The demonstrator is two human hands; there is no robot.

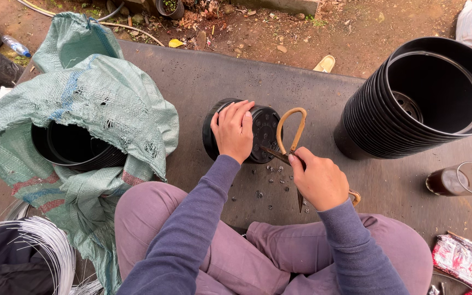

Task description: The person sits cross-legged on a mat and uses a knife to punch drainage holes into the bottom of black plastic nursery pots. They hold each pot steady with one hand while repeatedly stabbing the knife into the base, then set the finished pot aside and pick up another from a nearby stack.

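A black plastic pot [264, 131] lies on its side on the dark mat [236, 82], its perforated bottom facing me. My left hand [234, 129] rests flat on that bottom, steadying it. My right hand [319, 180] grips a pair of scissors [290, 136] with tan loop handles; the dark blade tip touches the lower right edge of the pot's base. Small black plastic bits [271, 183] lie scattered on the mat below the pot.
A tall stack of nested black pots [411, 109] lies on its side at right. A green woven sack [99, 109] holding more pots sits at left. A glass of dark drink [460, 180], red packets [455, 257] and a coil of wire [45, 246] lie nearby.
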